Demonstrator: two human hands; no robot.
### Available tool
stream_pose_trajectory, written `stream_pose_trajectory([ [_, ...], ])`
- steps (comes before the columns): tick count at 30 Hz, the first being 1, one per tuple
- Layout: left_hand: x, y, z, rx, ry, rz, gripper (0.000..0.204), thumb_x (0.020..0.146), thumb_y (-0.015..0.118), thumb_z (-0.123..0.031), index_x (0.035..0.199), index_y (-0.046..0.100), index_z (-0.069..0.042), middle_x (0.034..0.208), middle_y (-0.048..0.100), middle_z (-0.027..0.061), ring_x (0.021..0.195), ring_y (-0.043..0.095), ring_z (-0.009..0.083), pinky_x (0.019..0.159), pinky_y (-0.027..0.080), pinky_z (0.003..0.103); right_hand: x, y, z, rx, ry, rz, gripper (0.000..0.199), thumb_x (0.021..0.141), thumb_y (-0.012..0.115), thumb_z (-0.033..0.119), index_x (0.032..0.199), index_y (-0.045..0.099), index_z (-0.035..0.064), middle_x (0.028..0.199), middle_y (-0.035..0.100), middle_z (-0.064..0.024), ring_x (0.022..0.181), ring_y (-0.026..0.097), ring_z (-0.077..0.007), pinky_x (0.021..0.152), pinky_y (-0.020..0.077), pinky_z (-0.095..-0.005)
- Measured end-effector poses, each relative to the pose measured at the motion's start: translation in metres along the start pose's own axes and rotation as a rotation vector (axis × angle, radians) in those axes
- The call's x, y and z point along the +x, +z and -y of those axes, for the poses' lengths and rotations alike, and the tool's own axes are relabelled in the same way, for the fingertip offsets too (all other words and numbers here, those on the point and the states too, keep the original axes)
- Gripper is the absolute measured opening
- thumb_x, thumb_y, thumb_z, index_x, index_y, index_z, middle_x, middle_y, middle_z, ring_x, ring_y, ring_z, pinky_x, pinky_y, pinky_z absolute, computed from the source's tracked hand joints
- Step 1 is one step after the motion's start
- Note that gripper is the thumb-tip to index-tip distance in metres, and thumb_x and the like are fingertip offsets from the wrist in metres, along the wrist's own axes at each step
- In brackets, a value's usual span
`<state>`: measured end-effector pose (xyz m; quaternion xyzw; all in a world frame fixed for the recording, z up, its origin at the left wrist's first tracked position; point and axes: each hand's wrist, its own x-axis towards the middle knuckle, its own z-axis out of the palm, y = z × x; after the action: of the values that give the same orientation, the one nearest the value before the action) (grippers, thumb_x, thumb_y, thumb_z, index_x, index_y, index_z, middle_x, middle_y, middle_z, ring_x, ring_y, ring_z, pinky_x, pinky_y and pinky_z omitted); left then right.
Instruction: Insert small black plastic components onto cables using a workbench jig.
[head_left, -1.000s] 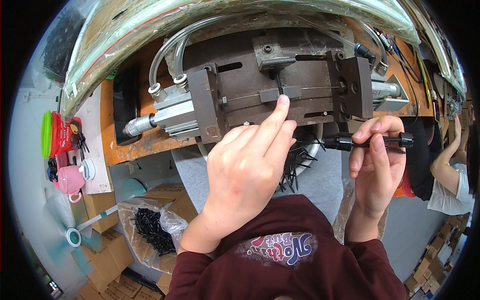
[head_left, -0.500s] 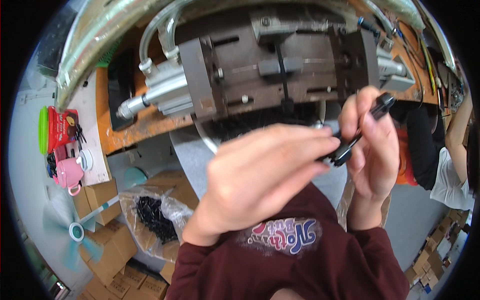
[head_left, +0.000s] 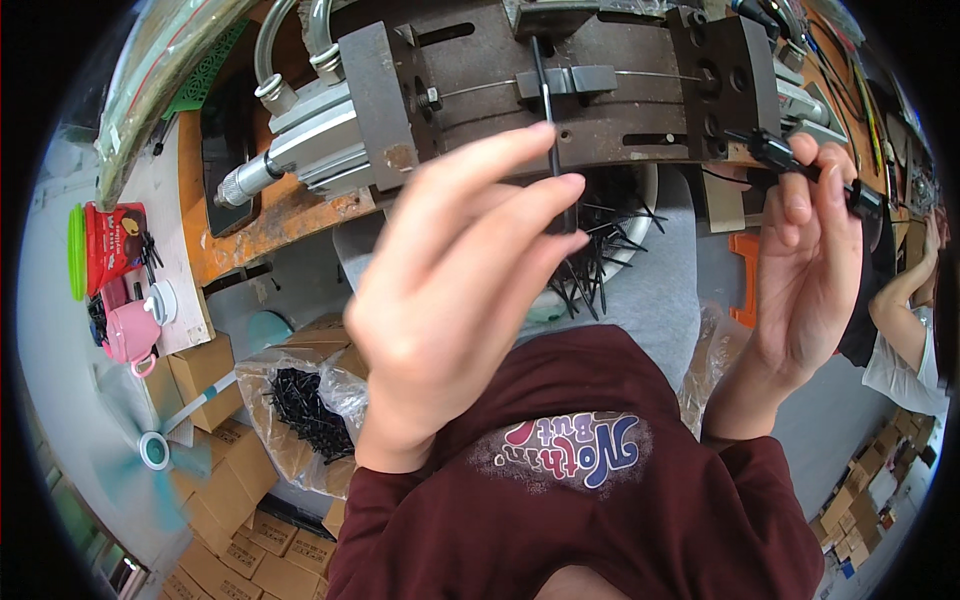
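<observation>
A thin black rod (head_left: 549, 100) lies across the small grey block (head_left: 568, 82) in the middle of the dark metal fixture, its near end sticking out past the front edge. My left hand (head_left: 440, 270) is at that near end, fingers spread and fingertips beside or touching the rod; the thumb is hidden. Off to the right, my right hand (head_left: 810, 250) is raised, its fingers closed round black plastic parts (head_left: 775, 152) with thick ends showing on both sides of the fingers. How many parts it holds I cannot tell.
Below the fixture, a white basin (head_left: 640, 225) on my lap holds several thin black rods. Air cylinders (head_left: 315, 140) flank the fixture. At the left stand a lined carton of black parts (head_left: 310, 415), a turning fan (head_left: 154, 451) and a pink jug (head_left: 132, 332). Another person's arm (head_left: 905, 290) shows far right.
My hands have moved apart. The left has left the black parts and come to the rod at the fixture; the right has moved right, still holding the parts. The basin of rods is now uncovered.
</observation>
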<state>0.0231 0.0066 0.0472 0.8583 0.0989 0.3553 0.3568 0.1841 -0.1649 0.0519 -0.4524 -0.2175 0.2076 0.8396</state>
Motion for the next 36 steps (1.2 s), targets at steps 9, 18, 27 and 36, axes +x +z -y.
stream_pose_trajectory([
  [9, 0.01, 0.026, 0.011, 0.434, 0.214, 0.053, 0.016, 0.075, 0.071, -0.008, 0.089, 0.071, -0.002, 0.115, 0.071, 0.0104, 0.058, 0.062, 0.0116, 0.055, 0.049, 0.025, -0.006, 0.003, 0.002, -0.116, 0.034, 0.055, 0.022, 0.095, 0.057, 0.004, 0.116, 0.057, -0.0056, 0.109, 0.065, -0.0245, 0.069, 0.061, -0.0152, 0.063, 0.0505, -0.0233],
  [18, 0.015, 0.025, 0.012, 0.406, 0.168, 0.082, 0.02, 0.074, 0.074, -0.01, 0.093, 0.071, -0.004, 0.115, 0.07, 0.0101, 0.062, 0.065, 0.0157, 0.056, 0.051, 0.026, -0.009, 0.01, 0.006, -0.077, 0.264, -0.021, 0.011, 0.09, 0.064, 0.004, 0.096, 0.056, -0.0017, 0.071, 0.062, -0.0114, 0.041, 0.041, -0.0043, 0.036, 0.0269, -0.0168],
  [27, 0.011, 0.005, -0.011, -0.319, 0.24, 0.178, 0.032, 0.069, 0.078, -0.003, 0.1, 0.074, 0.002, 0.097, 0.073, 0.0152, 0.075, 0.071, 0.0239, 0.06, 0.055, 0.029, -0.008, 0.023, 0.001, 0.26, 0.539, 0.145, 0.017, 0.088, 0.064, -0.001, 0.101, 0.053, -0.0026, 0.071, 0.063, -0.0132, 0.037, 0.038, -0.0043, 0.034, 0.0259, -0.0175],
  [36, 0.005, 0.003, -0.008, 0.038, 0.065, -0.007, 0.029, 0.066, 0.08, 0.002, 0.094, 0.075, 0.0, 0.099, 0.069, 0.0123, 0.083, 0.067, 0.0195, 0.068, 0.056, 0.027, -0.005, 0.008, -0.003, 0.232, 0.146, 0.138, 0.057, 0.106, 0.028, 0.04, 0.121, 0.05, -0.0109, 0.105, 0.062, -0.0226, 0.071, 0.06, -0.018, 0.066, 0.0493, -0.0269],
])
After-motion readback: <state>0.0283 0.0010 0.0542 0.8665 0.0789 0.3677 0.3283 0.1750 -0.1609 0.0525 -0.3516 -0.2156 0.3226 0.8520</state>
